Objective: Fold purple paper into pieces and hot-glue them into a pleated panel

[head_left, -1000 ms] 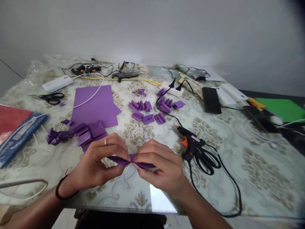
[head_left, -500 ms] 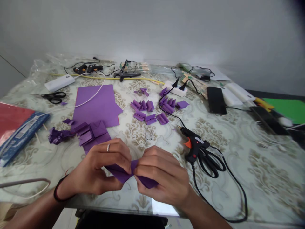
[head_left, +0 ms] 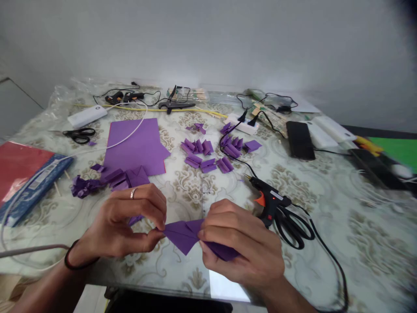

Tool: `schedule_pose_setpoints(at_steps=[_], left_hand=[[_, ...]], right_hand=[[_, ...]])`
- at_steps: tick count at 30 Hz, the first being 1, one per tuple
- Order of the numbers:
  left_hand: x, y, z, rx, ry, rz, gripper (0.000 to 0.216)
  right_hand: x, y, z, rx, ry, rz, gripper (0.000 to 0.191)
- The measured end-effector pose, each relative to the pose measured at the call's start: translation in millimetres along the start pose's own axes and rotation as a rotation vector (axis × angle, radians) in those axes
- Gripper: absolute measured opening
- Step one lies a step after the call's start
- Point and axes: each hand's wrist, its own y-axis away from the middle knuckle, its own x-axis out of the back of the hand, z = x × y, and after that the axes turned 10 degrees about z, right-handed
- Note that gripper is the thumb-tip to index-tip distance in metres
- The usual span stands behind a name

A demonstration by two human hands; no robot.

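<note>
In the head view, both forearms come in from the bottom edge and the hands meet low in the middle, above the near edge of the pale, ornament-patterned tabletop (head_left: 325,208). The left hand (head_left: 130,221), with a ring on one finger and a dark band at the wrist, is curled palm inward. Its thumb and forefinger are pinched together on the left tip of a folded purple paper piece (head_left: 182,234).

The right hand (head_left: 241,248) lies knuckles up, its fingers (head_left: 224,226) bent over and clamped on the right part of that paper, hiding much of it. The paper spans the gap between the hands, its point hanging downward. It seems lifted clear of the tabletop, though I cannot tell for certain.

Just right of the right hand lie a black hot-glue gun with an orange trigger (head_left: 269,200) and black-handled scissors (head_left: 293,224). Beyond the hands lie a flat purple paper sheet (head_left: 137,145) and a cluster of small folded purple pieces (head_left: 202,154).
</note>
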Motion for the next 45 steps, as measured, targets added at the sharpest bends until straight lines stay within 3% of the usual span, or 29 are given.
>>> schedule_pose_setpoints(at_steps=[4,9,12,17,20,24,27,29,32,35,40,45], left_hand=[[7,-2,-1,-0.051,-0.011,0.027,0.011],[19,-3,-2,-0.077,-0.015,0.209,0.019],[17,-1,-3,-0.034,-0.005,0.185,0.01],[-2,0,-4,0.031,-0.102,0.101,0.028],[-10,1,-7,0.146,-0.145,0.108,0.01],[-16,1,-13,0.418,-0.017,0.335,0.007],[-18,-1,-17,0.544,0.146,0.475,0.017],[-18,-1,-18,0.574,0.198,0.494,0.025],[-16,0,-20,0.597,0.182,0.425,0.021],[-13,4,-20,0.564,0.085,0.276,0.027],[-14,9,-22,0.223,-0.24,0.063,0.083],[-22,13,-23,0.052,-0.368,-0.013,0.078]], right_hand=[[3,-2,2,0.02,-0.026,0.041,0.027],[11,-6,8,0.035,0.035,0.137,0.019],[11,-8,9,0.024,0.02,0.107,0.02],[5,-7,7,-0.128,-0.05,-0.03,0.021],[6,2,11,-0.277,-0.03,-0.086,0.021],[9,15,20,-0.489,0.027,-0.038,0.057],[11,14,24,-0.485,-0.019,-0.097,0.052],[11,10,24,-0.458,-0.017,-0.148,0.043],[9,6,25,-0.499,-0.008,-0.135,0.035],[7,7,28,-0.571,-0.011,-0.072,0.02],[6,8,32,-0.607,-0.02,0.002,0.006],[2,6,28,-0.689,-0.039,-0.046,0.01]])
